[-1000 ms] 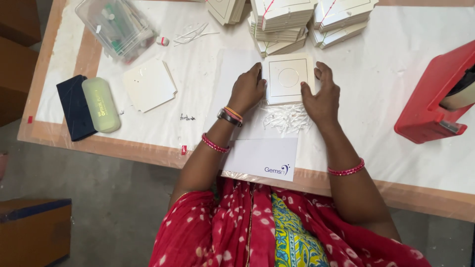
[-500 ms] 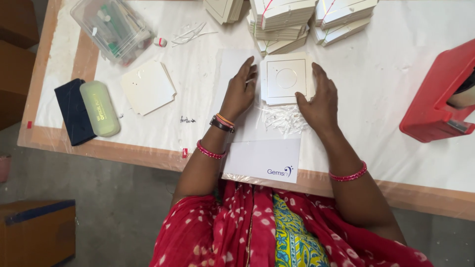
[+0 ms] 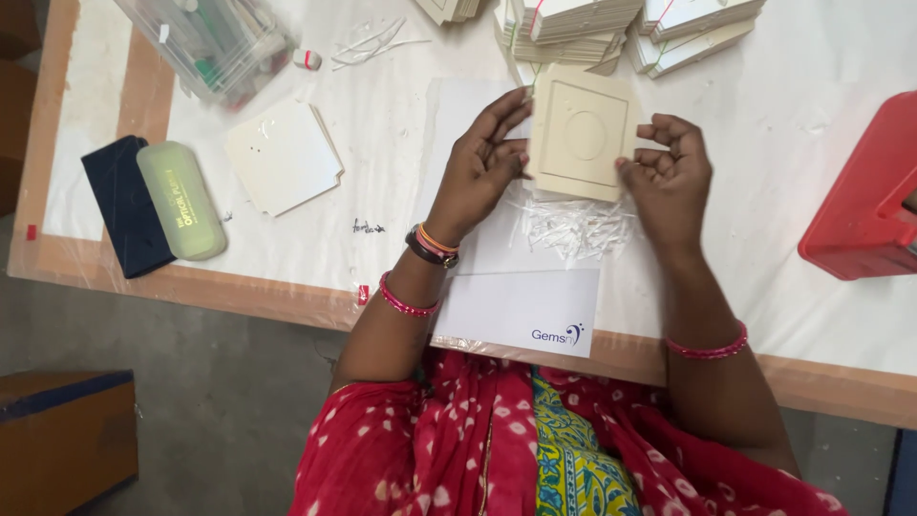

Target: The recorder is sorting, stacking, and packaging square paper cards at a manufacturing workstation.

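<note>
Left hand (image 3: 482,162) pinching the left edge of a cream square card (image 3: 581,132) with an embossed circle, right hand (image 3: 669,177) gripping its right edge with curled fingers. Card lifted over a heap of white paper shreds (image 3: 573,225), midway across the table (image 3: 821,315). Stacked cards (image 3: 573,24) at the far edge, loose card (image 3: 284,158) and green case (image 3: 181,201) toward the left edge, red box (image 3: 864,205) at the right edge.

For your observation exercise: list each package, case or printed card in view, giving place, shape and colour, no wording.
White card: near table edge, rectangular, small blue mark.
Green case: left, rounded, pale, on a navy pouch.
Clear plastic box: far left.
Red box: right edge.
</note>
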